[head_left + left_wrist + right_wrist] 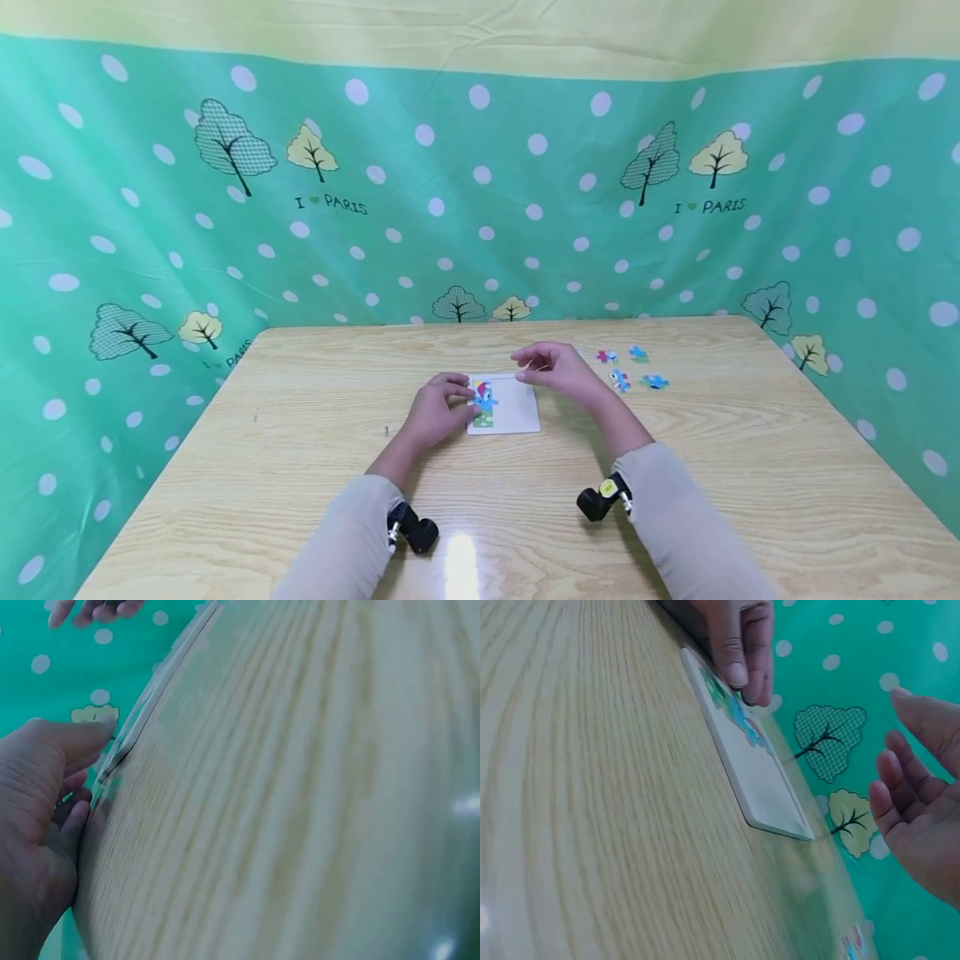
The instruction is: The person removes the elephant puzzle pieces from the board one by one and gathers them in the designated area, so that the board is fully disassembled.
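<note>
A white puzzle board (517,411) lies flat on the table. Along its left side sit joined jigsaw pieces (483,400) with a blue cartoon figure over green; the rest of its visible surface is plain white. My left hand (437,410) is at the board's left edge, thumb and fingertips over the pieces, fingers loosely bent. In the right wrist view, the left thumb (727,652) points down at those pieces; whether it touches them I cannot tell. Over the board's far right corner hovers my right hand (561,372), thumb and fingers apart, holding nothing.
Several loose jigsaw pieces (655,382) lie on the wooden table (720,467), beyond and to the right of the board. A small dark speck (386,431) is left of the left hand. A green dotted curtain (480,208) surrounds the table's back and sides.
</note>
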